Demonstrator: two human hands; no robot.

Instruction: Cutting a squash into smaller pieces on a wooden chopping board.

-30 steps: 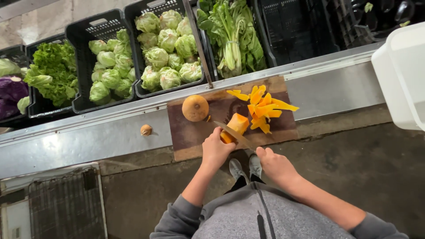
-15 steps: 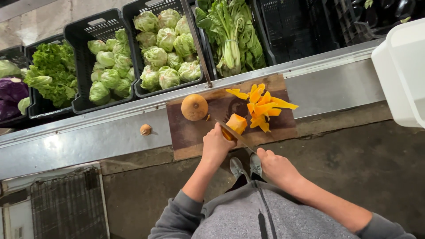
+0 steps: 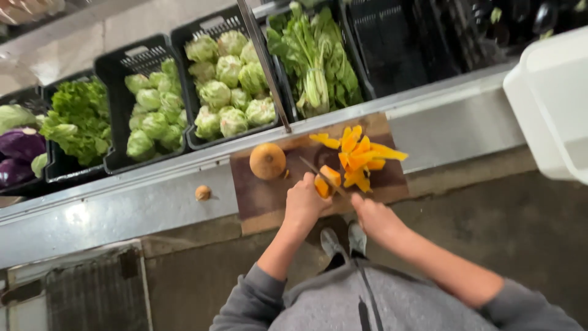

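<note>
Orange squash piece (image 3: 328,179) sits on the wooden board (image 3: 263,199) atop the worktop; our left hand (image 3: 304,202) grips it, our right hand (image 3: 372,214) is closed around the knife (image 3: 321,176). We'd best keep fingertips tucked clear of the blade.

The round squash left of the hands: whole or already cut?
Whole, as far as visible: the round squash shows an unbroken tan skin, while the orange slices lie apart to its right.
</note>
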